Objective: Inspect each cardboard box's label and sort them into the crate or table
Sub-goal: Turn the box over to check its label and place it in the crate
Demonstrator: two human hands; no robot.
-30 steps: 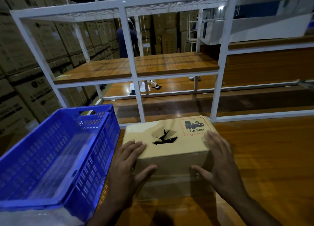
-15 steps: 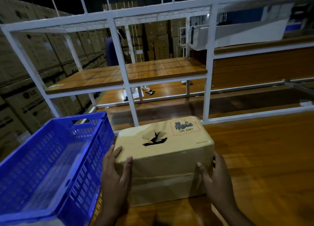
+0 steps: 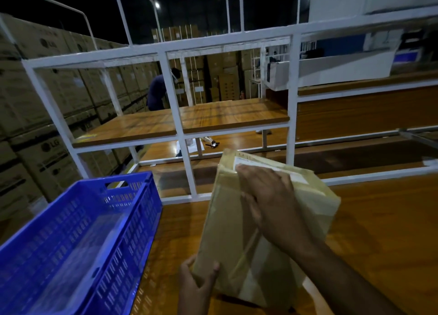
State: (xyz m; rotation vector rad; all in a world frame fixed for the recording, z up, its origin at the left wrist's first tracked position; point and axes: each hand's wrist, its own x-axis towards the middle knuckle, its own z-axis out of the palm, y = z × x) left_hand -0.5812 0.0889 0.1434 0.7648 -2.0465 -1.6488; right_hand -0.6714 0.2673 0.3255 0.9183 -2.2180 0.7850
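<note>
cardboard box (image 3: 227,231) was tipped up off the wooden table (image 3: 379,231), held between both hands above the tabletop, its taped brown face turned toward the camera. nearest the camera, the left hand (image 3: 194,288) gripped the box's lower near corner, thumb curled onto the front face and fingers wrapped behind. the right hand (image 3: 270,201) lay across the upper part of the box with fingers fairly straight and together, pressing flat on the cardboard, fingertips touching the edge of a white label (image 3: 246,160) at the box's top end; the print on that label was too blurred to read. just left of the box, resting at the table's edge, sat the blue crate (image 3: 132,231), slatted walls and handle slot visible, with only a pale sheen on its floor and no box showing inside. beyond both stood a white metal rack (image 3: 175,96) with a wooden shelf (image 3: 189,120). a few small items lay on a lower surface behind it, too small to identify. farther back, stacked cartons (image 3: 47,96) lined the left wall, and a person in dark clothing (image 3: 156,92) stood bent among them.
</note>
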